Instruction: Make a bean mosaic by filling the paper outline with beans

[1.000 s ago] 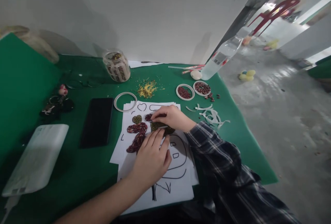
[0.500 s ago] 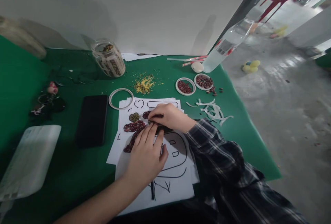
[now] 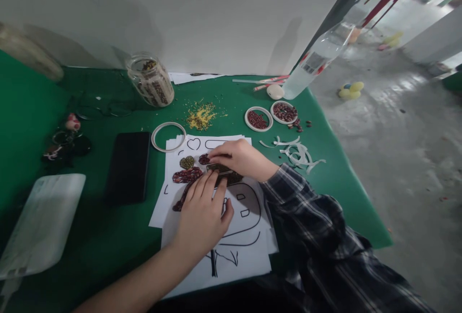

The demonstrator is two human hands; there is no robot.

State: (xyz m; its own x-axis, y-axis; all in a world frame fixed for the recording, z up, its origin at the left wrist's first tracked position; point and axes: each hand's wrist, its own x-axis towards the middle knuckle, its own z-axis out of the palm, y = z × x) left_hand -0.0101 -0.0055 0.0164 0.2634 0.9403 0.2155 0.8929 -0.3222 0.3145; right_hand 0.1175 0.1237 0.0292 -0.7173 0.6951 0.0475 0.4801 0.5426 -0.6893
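Observation:
Several sheets of white paper (image 3: 245, 255) with black line drawings lie stacked on the green table. Dark red beans (image 3: 187, 175) fill some outlined shapes, and green ones fill a small heart (image 3: 187, 162). My left hand (image 3: 207, 204) rests on the top sheet with its fingers spread, fingertips at the bean-filled area. Just above them my right hand (image 3: 241, 158) is pinched over a dark green filled patch, beside a small red bean-filled shape (image 3: 204, 159). Whatever its fingertips hold is too small to make out.
Behind the paper are a jar (image 3: 150, 82), yellow grains (image 3: 201, 116), a ring lid (image 3: 169, 137) and two bean-filled lids (image 3: 259, 119). A clear bottle (image 3: 310, 67) stands back right, near white strips (image 3: 299, 154). Left lie a phone (image 3: 128, 167) and a white device (image 3: 43, 221).
My right hand has shifted slightly right and up, uncovering more of the small red shape and the green patch. My left hand stays nearly in place.

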